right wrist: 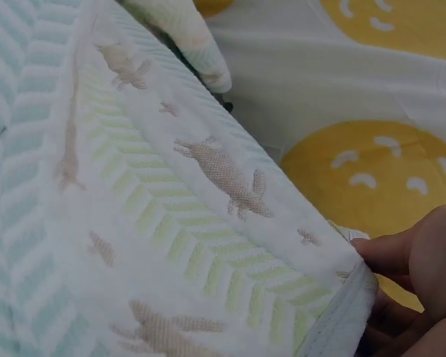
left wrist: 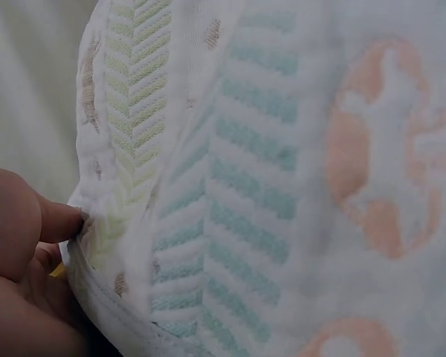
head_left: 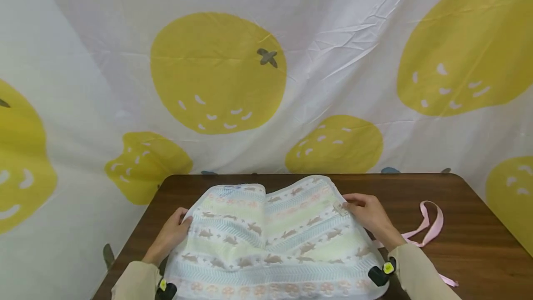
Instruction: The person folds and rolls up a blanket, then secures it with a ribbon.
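A white cotton towel (head_left: 266,244), patterned with brown rabbits, orange motifs and pale blue and green zigzag stripes, spreads between my hands. Its upper part stands up off the tabletop, with a crease down the middle. My left hand (head_left: 170,235) pinches the left edge between thumb and fingers; the left wrist view shows the thumb on the bound hem of the towel (left wrist: 245,163). On the other side, my right hand (head_left: 372,216) pinches the right edge near a small label. In the right wrist view, thumb and fingers grip a corner of the towel (right wrist: 208,223).
Right of the towel, a pink ribbon (head_left: 436,226) lies looped on the dark brown wooden table (head_left: 479,244), partly hidden by my right wrist. Behind the table hangs a white curtain (head_left: 333,59) printed with large yellow fruit. Each wrist bears a small black device.
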`<state>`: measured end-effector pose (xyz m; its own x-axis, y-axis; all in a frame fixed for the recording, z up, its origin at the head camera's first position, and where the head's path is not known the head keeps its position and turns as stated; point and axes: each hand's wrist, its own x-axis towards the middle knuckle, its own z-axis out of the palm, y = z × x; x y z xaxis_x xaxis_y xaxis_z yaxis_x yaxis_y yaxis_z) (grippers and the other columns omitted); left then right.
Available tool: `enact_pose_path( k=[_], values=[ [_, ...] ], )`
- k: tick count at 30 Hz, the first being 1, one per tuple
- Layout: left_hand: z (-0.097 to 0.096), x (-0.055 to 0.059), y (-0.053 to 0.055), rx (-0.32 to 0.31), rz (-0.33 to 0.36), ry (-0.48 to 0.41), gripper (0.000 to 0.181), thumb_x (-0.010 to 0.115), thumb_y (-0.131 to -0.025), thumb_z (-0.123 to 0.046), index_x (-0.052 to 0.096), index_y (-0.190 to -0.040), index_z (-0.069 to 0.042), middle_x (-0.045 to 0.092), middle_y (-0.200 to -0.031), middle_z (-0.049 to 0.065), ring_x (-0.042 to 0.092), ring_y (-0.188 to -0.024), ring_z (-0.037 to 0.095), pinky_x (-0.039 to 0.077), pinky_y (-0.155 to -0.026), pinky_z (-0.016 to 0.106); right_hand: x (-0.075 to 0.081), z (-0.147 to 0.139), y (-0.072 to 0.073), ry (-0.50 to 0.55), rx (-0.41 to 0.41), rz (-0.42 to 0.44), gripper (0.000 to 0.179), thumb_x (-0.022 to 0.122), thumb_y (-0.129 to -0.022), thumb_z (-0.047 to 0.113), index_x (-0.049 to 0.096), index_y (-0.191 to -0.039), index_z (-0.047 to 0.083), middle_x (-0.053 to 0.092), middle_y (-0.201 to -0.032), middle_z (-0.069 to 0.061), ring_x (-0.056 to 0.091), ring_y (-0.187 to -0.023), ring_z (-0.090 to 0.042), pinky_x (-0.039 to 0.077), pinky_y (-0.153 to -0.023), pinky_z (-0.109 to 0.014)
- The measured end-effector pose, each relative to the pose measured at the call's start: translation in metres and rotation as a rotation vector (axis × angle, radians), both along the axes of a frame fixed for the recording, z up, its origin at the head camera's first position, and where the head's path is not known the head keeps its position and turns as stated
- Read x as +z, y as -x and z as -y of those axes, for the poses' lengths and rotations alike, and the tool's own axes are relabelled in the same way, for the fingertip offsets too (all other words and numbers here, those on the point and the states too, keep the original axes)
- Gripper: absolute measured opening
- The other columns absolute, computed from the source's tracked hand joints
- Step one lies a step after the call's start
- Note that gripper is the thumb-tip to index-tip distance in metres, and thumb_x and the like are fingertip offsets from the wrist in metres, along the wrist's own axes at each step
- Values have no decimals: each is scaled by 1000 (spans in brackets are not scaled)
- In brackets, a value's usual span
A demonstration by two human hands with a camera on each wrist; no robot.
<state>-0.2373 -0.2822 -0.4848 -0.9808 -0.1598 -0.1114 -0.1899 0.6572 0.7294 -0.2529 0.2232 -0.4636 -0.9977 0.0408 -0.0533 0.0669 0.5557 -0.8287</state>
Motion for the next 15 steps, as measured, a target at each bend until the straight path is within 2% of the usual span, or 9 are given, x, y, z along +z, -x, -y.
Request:
enact_pose_path(
  k=[6,10,15],
  values=[
    [-2,-2,1,-18,-13,-19,21,47,-103,-17,50,-119,-5,57,-99,13,54,-91,26,42,-77,37,3,-30,-10,-22,-66,-7,40,58,-99,26,60,-134,6,64,-103,-12,57,-93,-26,47,-71,-33],
    [-4,-6,2,-17,0,-39,20,48,-103,-18,50,-119,-5,58,-98,14,56,-84,24,44,-70,33,-2,-56,-17,4,-103,46,47,57,-100,32,54,-139,6,60,-106,-13,58,-90,-26,52,-66,-33],
    [-12,-12,4,-38,30,-54,21,49,-104,-19,50,-119,-6,59,-93,13,57,-73,21,46,-62,32,-12,-81,-22,-65,-144,59,49,58,-99,31,54,-138,1,63,-108,-17,59,-90,-26,51,-66,-29]
  ],
)
